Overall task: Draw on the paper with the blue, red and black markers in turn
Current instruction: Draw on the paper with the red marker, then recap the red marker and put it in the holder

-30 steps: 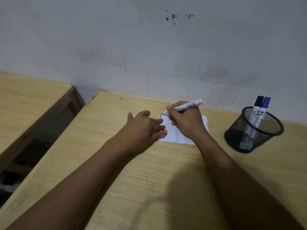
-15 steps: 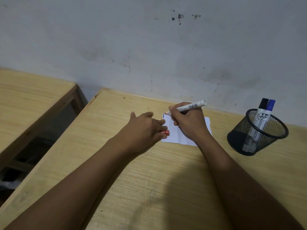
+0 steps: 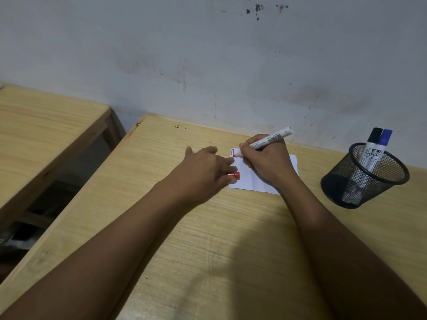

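The small white paper [image 3: 254, 179] lies on the wooden desk [image 3: 208, 239] near the wall, a short blue and a red line at its far-left corner. The right hand [image 3: 268, 162] pinches the uncapped red marker [image 3: 268, 140], tip there; the left hand [image 3: 205, 172] presses the paper's left edge, fingers clasping the red cap [image 3: 235, 175].

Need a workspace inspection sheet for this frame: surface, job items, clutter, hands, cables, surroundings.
Surface: wooden desk, bare apart from the job's things.
Job's things: paper flat on desk, blue and red strokes at its far left corner; red marker uncapped, tip on paper; black marker and blue marker capped in mesh cup.
Clutter: nothing seen.
Grippers: right hand grips red marker; left hand steadies paper, red cap in its fingers.
Cables: nothing seen.
Surroundings: stained wall; second desk at left.
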`<state>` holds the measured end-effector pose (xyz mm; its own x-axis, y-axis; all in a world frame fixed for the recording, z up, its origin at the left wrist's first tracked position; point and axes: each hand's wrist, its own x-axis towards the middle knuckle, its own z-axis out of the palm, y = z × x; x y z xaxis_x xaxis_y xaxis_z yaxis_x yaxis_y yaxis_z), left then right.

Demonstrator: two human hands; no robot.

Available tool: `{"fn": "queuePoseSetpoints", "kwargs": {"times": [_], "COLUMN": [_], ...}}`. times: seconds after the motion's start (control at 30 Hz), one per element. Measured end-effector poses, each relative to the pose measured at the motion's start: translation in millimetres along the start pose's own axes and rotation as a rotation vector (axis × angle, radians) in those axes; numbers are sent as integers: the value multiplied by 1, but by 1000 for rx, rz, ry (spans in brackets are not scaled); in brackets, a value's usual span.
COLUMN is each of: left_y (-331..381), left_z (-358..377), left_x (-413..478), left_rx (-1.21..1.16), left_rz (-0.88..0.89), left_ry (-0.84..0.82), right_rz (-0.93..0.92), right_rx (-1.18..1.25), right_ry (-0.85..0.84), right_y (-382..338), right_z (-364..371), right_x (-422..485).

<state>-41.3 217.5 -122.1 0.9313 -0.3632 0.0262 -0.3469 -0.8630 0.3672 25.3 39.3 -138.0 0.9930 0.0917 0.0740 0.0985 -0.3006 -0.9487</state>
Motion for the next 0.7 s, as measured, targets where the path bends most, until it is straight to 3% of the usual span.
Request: {"fn": "queuePoseSetpoints", "kwargs": {"times": [0.27,0.43,0.57,0.7], "left_y": [-2,4,10,20], "left_z": [1,-1,-3,-20], "left_x": [3,-1,-8,-8], "left_rx": [17,14,-44,-170], "left_rz": [1,-18,5,-7], "left_ry": [-2,23,154,294], "right_rz": [19,47,10,-64], "right_rx": [147,365,549,500], "right_ry": [50,100,154,125], "right_y": [-3,-14,-41,-72], "right_z": [-1,-14,-40,-71], "right_x": [2,-2,-11,-27]}}
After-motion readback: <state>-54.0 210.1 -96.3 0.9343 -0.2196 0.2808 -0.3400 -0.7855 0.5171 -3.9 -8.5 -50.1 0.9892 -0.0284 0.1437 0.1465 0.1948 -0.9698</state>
